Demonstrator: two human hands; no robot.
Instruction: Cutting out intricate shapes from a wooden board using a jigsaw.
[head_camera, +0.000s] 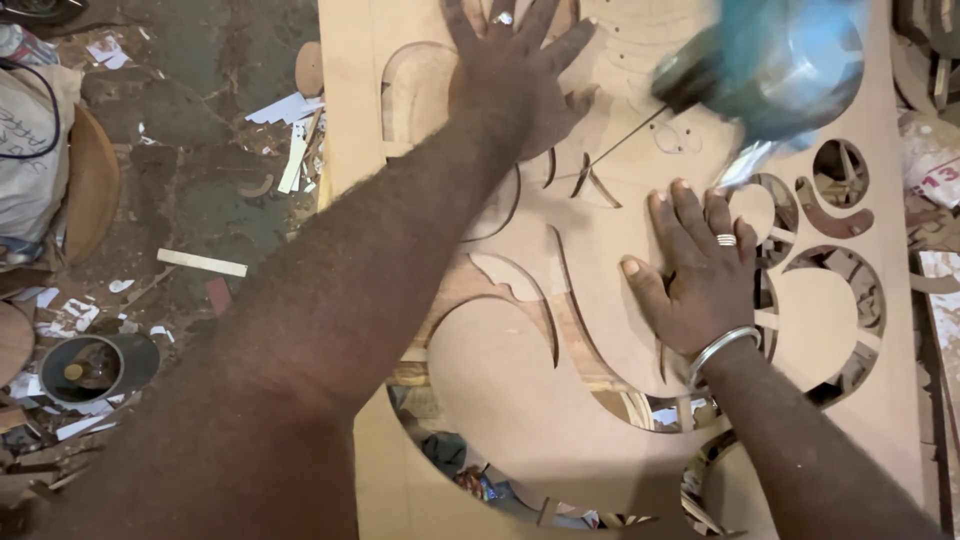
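Head view looks down on a large tan board with curved cut-outs, lying under both hands. Left hand presses flat near its far edge, fingers spread wide. Right hand lies flat mid-board, fingers together, just below a blurred teal power tool.
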